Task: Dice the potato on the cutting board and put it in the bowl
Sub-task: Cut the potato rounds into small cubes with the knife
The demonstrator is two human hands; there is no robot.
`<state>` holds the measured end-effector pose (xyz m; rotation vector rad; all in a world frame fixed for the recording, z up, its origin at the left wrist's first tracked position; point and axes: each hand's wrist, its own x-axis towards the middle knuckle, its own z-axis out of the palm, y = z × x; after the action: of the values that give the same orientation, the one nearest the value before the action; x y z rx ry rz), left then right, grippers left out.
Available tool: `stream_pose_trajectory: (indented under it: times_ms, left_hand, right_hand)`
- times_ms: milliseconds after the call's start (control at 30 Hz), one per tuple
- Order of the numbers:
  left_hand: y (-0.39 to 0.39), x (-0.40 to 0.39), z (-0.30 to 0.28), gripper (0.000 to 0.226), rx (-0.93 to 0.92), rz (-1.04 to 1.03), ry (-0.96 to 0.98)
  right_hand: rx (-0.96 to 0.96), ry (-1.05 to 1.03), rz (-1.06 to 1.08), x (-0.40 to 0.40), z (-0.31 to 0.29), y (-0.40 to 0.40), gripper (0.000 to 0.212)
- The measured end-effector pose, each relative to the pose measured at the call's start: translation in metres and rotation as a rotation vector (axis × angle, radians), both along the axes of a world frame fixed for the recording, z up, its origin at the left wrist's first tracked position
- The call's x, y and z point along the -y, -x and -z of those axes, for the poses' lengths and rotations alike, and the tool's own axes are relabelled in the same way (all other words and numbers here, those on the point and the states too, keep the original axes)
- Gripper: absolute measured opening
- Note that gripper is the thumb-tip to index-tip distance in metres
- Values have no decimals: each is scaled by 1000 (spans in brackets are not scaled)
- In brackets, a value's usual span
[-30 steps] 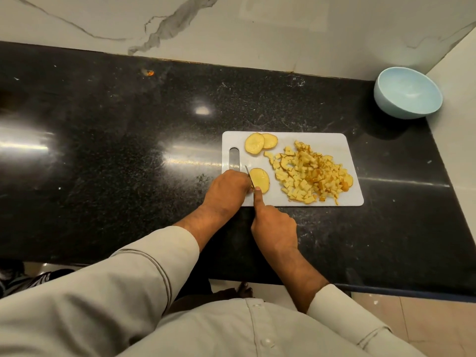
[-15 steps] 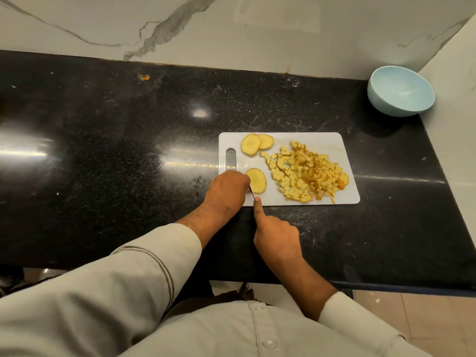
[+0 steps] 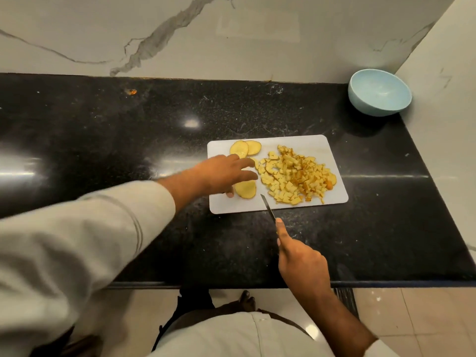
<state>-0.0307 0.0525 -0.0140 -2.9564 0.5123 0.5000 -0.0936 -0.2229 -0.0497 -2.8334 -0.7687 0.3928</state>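
Fingers of the left hand (image 3: pixel 222 173) spread straight over a potato slice (image 3: pixel 246 189), right hand (image 3: pixel 301 264) curled round a knife (image 3: pixel 268 207) — forefinger along the blade, diced potato (image 3: pixel 296 176) heaped on the white cutting board (image 3: pixel 332 161), blue bowl (image 3: pixel 380 92) well apart — far right corner of the black counter (image 3: pixel 103 140).
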Motion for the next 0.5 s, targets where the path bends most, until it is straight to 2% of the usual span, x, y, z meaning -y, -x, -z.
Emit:
stream_pose_trajectory:
  times_ms: [100, 333, 500]
  left_hand:
    - [-23, -8, -9, 75, -103, 135, -28]
    - [-45, -4, -6, 61, -241, 221, -7]
    - [-42, -1, -7, 61, -275, 151, 39]
  right_hand:
    - [4, 10, 14, -1, 2, -2, 57]
    - [11, -23, 25, -11, 1, -8, 55]
    - [13, -39, 47, -14, 0, -16, 54]
